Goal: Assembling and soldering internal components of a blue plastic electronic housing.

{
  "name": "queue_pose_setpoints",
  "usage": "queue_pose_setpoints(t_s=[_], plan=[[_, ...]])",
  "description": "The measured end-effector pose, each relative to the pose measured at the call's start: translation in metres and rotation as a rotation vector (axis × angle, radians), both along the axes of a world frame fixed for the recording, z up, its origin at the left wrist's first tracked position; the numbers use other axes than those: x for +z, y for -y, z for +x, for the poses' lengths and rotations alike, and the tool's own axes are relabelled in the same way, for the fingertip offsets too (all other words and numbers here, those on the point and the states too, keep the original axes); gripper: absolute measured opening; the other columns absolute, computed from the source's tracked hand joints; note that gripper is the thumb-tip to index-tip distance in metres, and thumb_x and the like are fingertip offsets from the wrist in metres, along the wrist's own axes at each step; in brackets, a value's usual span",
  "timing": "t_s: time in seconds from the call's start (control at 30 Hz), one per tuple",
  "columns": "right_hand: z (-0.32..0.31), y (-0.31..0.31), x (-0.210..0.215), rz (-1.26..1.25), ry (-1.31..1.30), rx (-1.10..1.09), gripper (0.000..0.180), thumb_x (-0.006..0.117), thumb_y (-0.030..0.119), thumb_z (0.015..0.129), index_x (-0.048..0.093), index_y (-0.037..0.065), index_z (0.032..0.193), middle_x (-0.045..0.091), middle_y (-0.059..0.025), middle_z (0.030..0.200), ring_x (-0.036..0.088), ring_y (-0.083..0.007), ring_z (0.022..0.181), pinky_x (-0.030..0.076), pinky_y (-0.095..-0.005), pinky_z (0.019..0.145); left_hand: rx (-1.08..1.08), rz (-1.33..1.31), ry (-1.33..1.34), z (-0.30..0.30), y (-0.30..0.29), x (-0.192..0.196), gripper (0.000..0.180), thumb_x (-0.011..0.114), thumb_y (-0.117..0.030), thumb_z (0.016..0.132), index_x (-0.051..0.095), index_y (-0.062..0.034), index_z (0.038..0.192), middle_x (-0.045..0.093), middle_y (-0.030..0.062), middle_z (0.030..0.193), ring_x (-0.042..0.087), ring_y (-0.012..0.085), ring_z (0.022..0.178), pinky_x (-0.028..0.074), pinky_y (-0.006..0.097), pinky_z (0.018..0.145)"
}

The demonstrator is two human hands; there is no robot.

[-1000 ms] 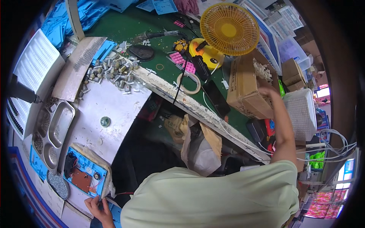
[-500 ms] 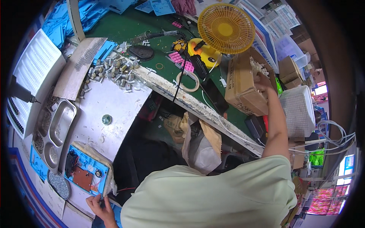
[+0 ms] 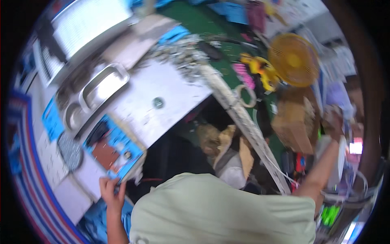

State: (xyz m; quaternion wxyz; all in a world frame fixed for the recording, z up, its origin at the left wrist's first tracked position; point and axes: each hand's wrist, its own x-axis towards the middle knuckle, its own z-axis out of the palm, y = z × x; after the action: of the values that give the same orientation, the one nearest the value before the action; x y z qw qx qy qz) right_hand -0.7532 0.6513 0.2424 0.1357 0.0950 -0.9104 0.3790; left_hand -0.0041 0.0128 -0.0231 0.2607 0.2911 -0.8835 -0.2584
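Note:
A blue plastic housing (image 3: 132,148) with a brown circuit board and loose wires lies at the lower left, on a pale cloth pad. My left hand (image 3: 111,192) grips its near corner between thumb and fingers. Far to the right, my right arm reaches past a cardboard box (image 3: 290,126) of small pale parts. My right hand (image 3: 334,122) is just beyond the box's right side, smeared by motion; whether it holds anything cannot be made out.
A metal compartment tray (image 3: 103,87) stands beyond the housing. Small metal parts (image 3: 178,55) are heaped at the bench's far side. A yellow fan (image 3: 294,59) and a tape roll (image 3: 245,96) sit on the green surface. An open paper sack (image 3: 231,158) stands below the bench edge.
My right hand has come out of the cardboard box and moved right of it. The whole view has turned and blurred. My left hand stays at the housing's corner.

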Motion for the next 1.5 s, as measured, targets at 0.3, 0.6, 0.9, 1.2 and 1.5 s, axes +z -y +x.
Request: queue_pose_setpoints(t_s=[0.3, 0.6, 0.9, 1.2, 1.5], plan=[[0.132, 0.396, 0.065, -0.09, -0.211, 0.516, 0.067, 0.075, 0.02, 0.089, 0.047, 0.007, 0.148, 0.061, -0.0136, 0.134, 0.063, -0.0228, 0.116, 0.052, -0.035, 0.097, 0.013, 0.083, -0.061, 0.0, 0.001, -0.004, 0.03, 0.085, -0.003, 0.072, 0.068, -0.0051, 0.097, 0.052, 0.0087, 0.085, 0.055, 0.0207, 0.069, 0.046, 0.031, 0.056], [0.246, 0.649, -0.174, -0.063, 0.058, 1.221, 0.068, 0.084, 0.02, 0.069, 0.06, 0.012, 0.133, 0.061, -0.0148, 0.13, 0.062, -0.0281, 0.117, 0.051, -0.039, 0.1, -0.002, 0.107, -0.048, -0.001, -0.002, -0.004, 0.032, 0.084, 0.0, 0.073, 0.066, -0.0041, 0.099, 0.051, 0.0085, 0.088, 0.055, 0.0186, 0.071, 0.049, 0.03, 0.059], [0.295, 0.666, -0.215, 0.581, -0.342, 1.438, 0.075, 0.086, 0.033, 0.07, 0.058, 0.027, 0.139, 0.04, -0.0209, 0.154, 0.041, -0.0452, 0.137, 0.043, -0.0509, 0.11, 0.06, 0.104, -0.046, 0.001, -0.005, -0.004, 0.031, 0.086, -0.005, 0.07, 0.069, -0.0069, 0.097, 0.054, 0.008, 0.084, 0.056, 0.0225, 0.068, 0.046, 0.033, 0.056], [0.375, 0.542, -0.19, 0.48, 0.241, 1.79, 0.033, 0.076, 0.013, 0.08, 0.068, 0.006, 0.112, 0.066, -0.0129, 0.114, 0.066, -0.0296, 0.102, 0.055, -0.0389, 0.084, 0.043, 0.076, -0.023, -0.001, -0.004, 0.001, 0.035, 0.087, -0.005, 0.069, 0.069, -0.0071, 0.099, 0.054, 0.0073, 0.085, 0.055, 0.0217, 0.067, 0.046, 0.033, 0.055], [0.393, 0.53, -0.241, 0.289, 0.423, 1.754, 0.017, 0.068, 0.007, 0.087, 0.069, 0.005, 0.104, 0.064, -0.011, 0.094, 0.064, -0.0293, 0.087, 0.053, -0.0398, 0.076, -0.076, 0.127, 0.111, 0.005, 0.009, 0.024, 0.039, 0.087, -0.01, 0.069, 0.069, -0.0069, 0.104, 0.055, 0.0088, 0.086, 0.058, 0.0249, 0.072, 0.048, 0.035, 0.061]])
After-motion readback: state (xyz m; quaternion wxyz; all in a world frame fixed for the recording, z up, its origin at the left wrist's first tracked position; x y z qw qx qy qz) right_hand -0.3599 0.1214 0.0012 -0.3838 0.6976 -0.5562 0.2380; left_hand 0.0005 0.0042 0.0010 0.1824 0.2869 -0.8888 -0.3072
